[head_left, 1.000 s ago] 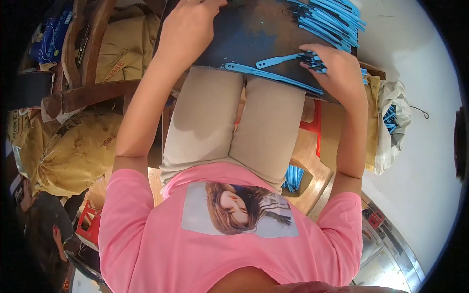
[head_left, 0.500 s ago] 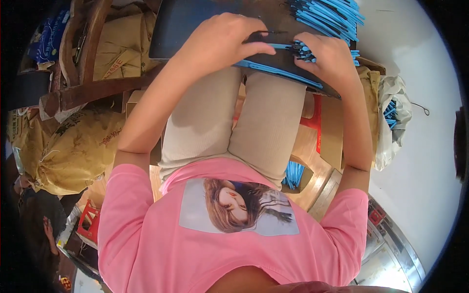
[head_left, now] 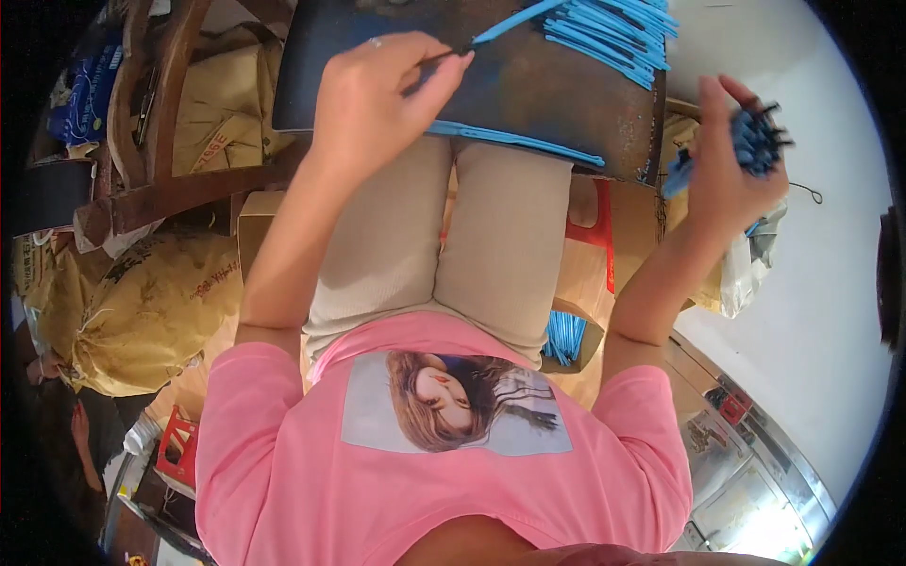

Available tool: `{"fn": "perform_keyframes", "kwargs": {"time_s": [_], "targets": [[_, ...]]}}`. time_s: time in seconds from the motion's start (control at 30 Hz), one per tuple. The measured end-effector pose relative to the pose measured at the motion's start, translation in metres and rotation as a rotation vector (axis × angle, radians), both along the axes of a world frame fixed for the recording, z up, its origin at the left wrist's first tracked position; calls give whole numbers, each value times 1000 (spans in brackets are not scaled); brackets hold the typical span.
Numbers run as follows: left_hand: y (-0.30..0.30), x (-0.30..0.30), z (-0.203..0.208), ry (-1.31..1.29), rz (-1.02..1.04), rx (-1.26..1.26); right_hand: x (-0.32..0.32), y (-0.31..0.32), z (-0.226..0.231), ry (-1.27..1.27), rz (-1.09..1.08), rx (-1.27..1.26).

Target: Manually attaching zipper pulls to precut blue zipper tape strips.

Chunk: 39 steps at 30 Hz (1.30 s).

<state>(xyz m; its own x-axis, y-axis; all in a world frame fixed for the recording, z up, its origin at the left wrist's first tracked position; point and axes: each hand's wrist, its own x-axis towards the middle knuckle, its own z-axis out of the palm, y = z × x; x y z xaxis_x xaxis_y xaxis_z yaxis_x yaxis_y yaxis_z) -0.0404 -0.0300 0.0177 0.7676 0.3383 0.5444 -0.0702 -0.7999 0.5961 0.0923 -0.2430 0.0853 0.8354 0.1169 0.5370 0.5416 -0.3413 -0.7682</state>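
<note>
My left hand (head_left: 387,99) is over the dark board, its thumb and fingers pinching the black end of a slim blue strip (head_left: 514,21). That strip slants up and away toward a pile of similar blue strips (head_left: 613,42) at the board's far right. Past the board's right edge, my right hand (head_left: 727,174) is closed round a bundle of blue strips (head_left: 755,141); their black ends stick out, somewhat blurred. Along the near edge of the board (head_left: 377,57), just above my knees, lie blue strips (head_left: 519,140), apart from both hands.
An open carton (head_left: 576,344) with blue strips stands low beside my right thigh. A white plastic bag (head_left: 746,278) hangs below my right hand. Brown sacks (head_left: 156,311) and a wooden frame (head_left: 179,184) are at left. Another person's hand (head_left: 81,429) shows far left.
My right hand has swung off the board to the right, carrying the bundle. My left hand has shifted left, a single blue strip in its pinch.
</note>
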Motion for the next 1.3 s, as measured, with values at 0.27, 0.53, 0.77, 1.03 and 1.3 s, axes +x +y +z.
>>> {"fn": "perform_keyframes", "kwargs": {"time_s": [0.27, 0.53, 0.77, 1.03, 1.3], "targets": [[-45, -28, 0, -222, -157, -178, -54, 26, -12, 625, 283, 288], [-63, -39, -10, -218, -235, -302, -75, 39, -27, 622, 286, 471], [-64, -47, -3, -25, -166, -555, -79, 40, -29, 578, 292, 388], [-43, -39, -6, -100, -168, -636, -97, 34, -13, 616, 403, 66], [-15, -2, -8, -238, -209, -564, -93, 38, -8, 433, 401, 14]]}}
